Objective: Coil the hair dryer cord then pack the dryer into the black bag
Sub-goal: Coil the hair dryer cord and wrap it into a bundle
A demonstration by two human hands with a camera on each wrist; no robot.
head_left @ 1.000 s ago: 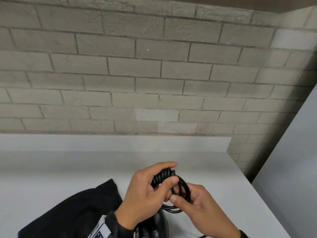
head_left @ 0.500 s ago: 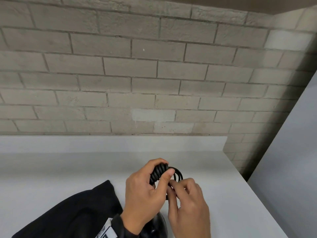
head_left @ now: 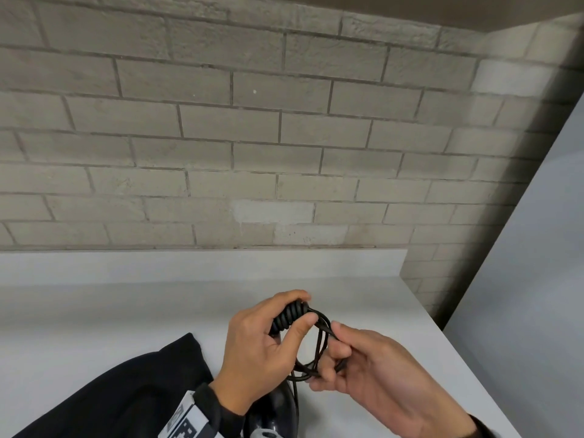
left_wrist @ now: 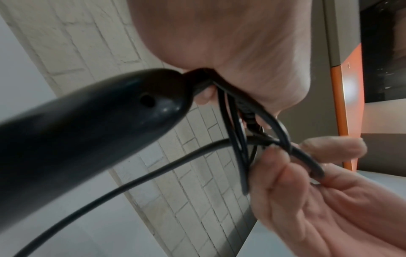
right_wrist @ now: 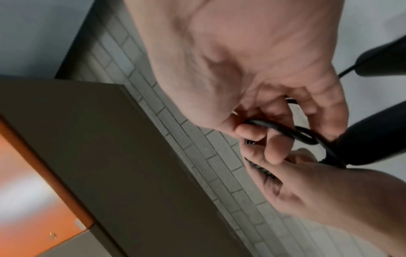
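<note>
Head view: both hands work above the near part of the white table [head_left: 132,314], close together.

Left hand [head_left: 257,349]: fingers and thumb curled round the ribbed black sleeve at the start of the cord [head_left: 319,346], where it leaves the dryer's handle. Thumb tip presses the ribbed part from the side nearest the other hand; index finger arches over its top. Left wrist view shows the same grip from below, with the handle end of the hair dryer [left_wrist: 87,125] running off away from the fingers, a small round hole near its tip.

Right hand [head_left: 376,377]: fingers curled, pinching several loops of the cord together just beside the left thumb. Loops stand roughly upright between the two hands. Right wrist view confirms the thumb and first fingers closed on the strands. One loose run of cord trails down and away from the pinched bundle in the left wrist view; its far end is out of frame.

Dryer body sits directly below the left wrist, dark and glossy, mostly hidden.

Black bag [head_left: 104,396] lies flat on the table, on the outer side of the left hand, touching or overlapping the dryer; cannot tell which.
</note>
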